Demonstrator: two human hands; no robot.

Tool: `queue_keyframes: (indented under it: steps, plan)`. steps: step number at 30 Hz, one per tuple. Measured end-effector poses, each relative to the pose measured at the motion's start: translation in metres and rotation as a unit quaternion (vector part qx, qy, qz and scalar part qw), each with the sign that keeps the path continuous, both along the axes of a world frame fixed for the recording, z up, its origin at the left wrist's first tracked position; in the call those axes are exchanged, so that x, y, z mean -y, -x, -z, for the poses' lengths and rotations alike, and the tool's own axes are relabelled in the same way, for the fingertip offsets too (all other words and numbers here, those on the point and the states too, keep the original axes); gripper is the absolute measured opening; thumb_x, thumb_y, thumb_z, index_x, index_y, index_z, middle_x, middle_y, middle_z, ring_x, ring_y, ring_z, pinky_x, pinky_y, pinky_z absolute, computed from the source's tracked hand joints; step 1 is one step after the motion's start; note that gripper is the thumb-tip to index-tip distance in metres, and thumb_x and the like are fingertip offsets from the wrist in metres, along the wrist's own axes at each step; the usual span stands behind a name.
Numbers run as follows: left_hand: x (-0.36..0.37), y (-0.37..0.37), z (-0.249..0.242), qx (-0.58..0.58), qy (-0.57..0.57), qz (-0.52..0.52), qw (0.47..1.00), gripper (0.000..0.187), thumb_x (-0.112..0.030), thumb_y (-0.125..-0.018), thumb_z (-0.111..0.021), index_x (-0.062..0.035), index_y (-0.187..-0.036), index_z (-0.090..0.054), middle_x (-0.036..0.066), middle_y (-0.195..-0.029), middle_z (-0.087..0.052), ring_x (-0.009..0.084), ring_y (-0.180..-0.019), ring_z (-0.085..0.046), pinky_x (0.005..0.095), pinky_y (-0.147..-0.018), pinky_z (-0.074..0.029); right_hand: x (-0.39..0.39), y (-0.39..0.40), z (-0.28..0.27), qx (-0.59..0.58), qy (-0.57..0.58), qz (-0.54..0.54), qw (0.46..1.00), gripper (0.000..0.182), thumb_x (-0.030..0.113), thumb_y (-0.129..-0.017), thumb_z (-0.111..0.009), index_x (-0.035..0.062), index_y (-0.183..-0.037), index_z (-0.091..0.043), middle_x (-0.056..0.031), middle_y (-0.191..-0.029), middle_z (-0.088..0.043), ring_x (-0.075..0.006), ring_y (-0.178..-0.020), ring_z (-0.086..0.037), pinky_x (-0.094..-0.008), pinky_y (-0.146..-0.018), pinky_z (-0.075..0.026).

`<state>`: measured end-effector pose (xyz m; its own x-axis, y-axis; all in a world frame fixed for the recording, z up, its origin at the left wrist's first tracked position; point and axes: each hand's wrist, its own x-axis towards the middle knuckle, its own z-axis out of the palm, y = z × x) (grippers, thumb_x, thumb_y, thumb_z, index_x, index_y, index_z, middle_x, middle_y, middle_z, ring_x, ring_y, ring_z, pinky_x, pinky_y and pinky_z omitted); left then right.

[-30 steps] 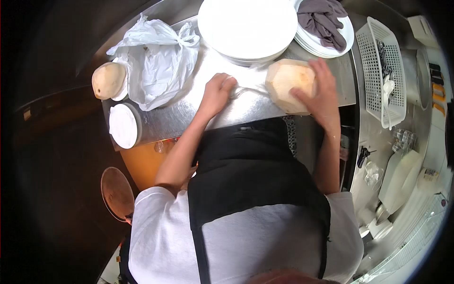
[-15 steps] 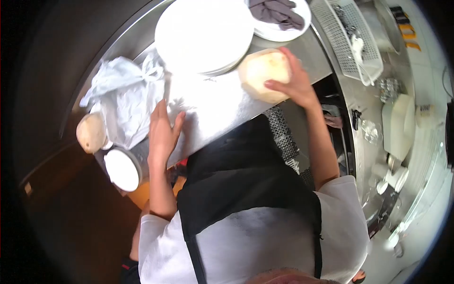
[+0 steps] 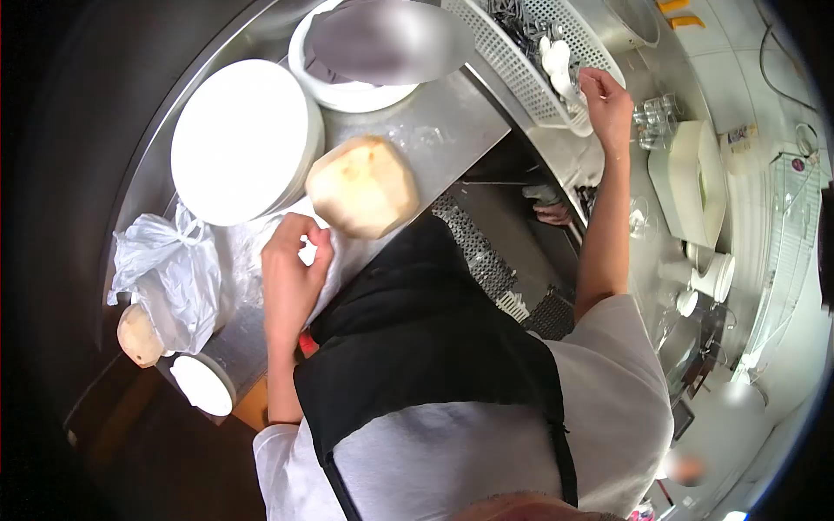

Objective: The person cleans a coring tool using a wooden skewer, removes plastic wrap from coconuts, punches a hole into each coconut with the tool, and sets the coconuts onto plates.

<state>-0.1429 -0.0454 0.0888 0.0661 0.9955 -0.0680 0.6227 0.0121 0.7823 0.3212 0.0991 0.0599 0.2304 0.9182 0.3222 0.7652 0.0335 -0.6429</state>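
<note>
My left hand (image 3: 294, 271) is over the metal table in front of me, its fingers curled toward the thumb, with no object visible in it. Just beyond it a peeled, pale coconut-like fruit (image 3: 363, 187) stands on the table, touched by neither hand. On the right, my right hand (image 3: 606, 108) is at the edge of a white perforated basket (image 3: 495, 52). Its fingers are pinched together beside white spoons (image 3: 558, 65); what they hold, if anything, is too small to make out.
A large round white lid or container (image 3: 243, 143) stands left of the fruit. Behind is a white bowl (image 3: 369, 97) with dark cloth. At left are a tied plastic bag (image 3: 178, 282), another peeled fruit (image 3: 139, 337) and a small white tub (image 3: 204, 385). Glasses (image 3: 658, 122) stand at right.
My right hand has let go of the fruit and moved right to the basket. My left hand's fingers have curled. The view has turned and shifted toward the right.
</note>
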Motion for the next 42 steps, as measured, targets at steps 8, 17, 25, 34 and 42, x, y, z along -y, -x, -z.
queue_keyframes:
  steps: [8, 17, 25, 34, 42]
  plan:
    - [-0.011, -0.044, 0.001, -0.002, 0.015, -0.148, 0.989, 0.021, -0.012, -0.095, -0.059, -0.0003, -0.112, -0.061, 0.01, -0.108, -0.065, 0.0196, -0.097, -0.06, 0.0324, -0.08, -0.05, -0.012, -0.088, -0.051, 0.043, 0.088, -0.066, 0.993, 0.026, 0.022, -0.097, -0.057, -0.0001, -0.104, -0.069, -0.0029, -0.077, -0.067, -0.0097, -0.067, -0.058, -0.0259, -0.065, -0.048]
    - [-0.037, -0.088, 0.007, -0.183, -0.084, -0.014, 0.98, 0.022, -0.012, -0.093, -0.06, -0.0014, -0.112, -0.062, 0.018, -0.123, -0.059, 0.0356, -0.116, -0.056, 0.0445, -0.098, -0.044, 0.161, -0.067, 0.043, 0.205, 0.344, 0.121, 0.908, 0.038, 0.026, -0.081, -0.071, 0.0141, -0.116, -0.061, -0.0184, -0.104, -0.067, -0.035, -0.098, -0.064, -0.0437, -0.083, -0.051]
    - [-0.05, -0.119, -0.018, -0.05, -0.132, 0.064, 0.988, 0.021, -0.011, -0.093, -0.059, 0.0002, -0.111, -0.063, 0.016, -0.116, -0.064, 0.0303, -0.111, -0.06, 0.0396, -0.098, -0.044, 0.217, -0.076, 0.08, -0.206, 0.122, 0.175, 0.955, 0.035, 0.0, -0.074, -0.055, 0.0041, -0.108, -0.055, -0.0158, -0.109, -0.056, -0.0291, -0.089, -0.061, -0.0421, -0.081, -0.051]
    - [-0.024, -0.183, -0.035, 0.143, -0.11, 0.316, 0.931, 0.023, 0.002, -0.084, -0.066, 0.0007, -0.106, -0.064, 0.013, -0.094, -0.069, 0.0234, -0.085, -0.067, 0.0318, -0.078, -0.051, 0.211, 0.025, -0.014, -0.771, -0.05, -0.088, 0.628, 0.029, 0.007, -0.061, -0.054, 0.0025, -0.089, -0.048, -0.0187, -0.089, -0.052, -0.0234, -0.071, -0.047, -0.0377, -0.072, -0.043]
    - [-0.015, -0.136, -0.02, 0.115, -0.17, 0.298, 0.932, 0.021, -0.006, -0.083, -0.068, -0.0027, -0.102, -0.063, 0.011, -0.101, -0.065, 0.0317, -0.093, -0.061, 0.0406, -0.083, -0.048, 0.215, 0.072, -0.008, -0.798, 0.033, -0.107, 0.592, 0.042, 0.012, -0.072, -0.062, 0.0003, -0.112, -0.054, -0.0246, -0.107, -0.059, -0.0251, -0.085, -0.054, -0.0351, -0.076, -0.046]
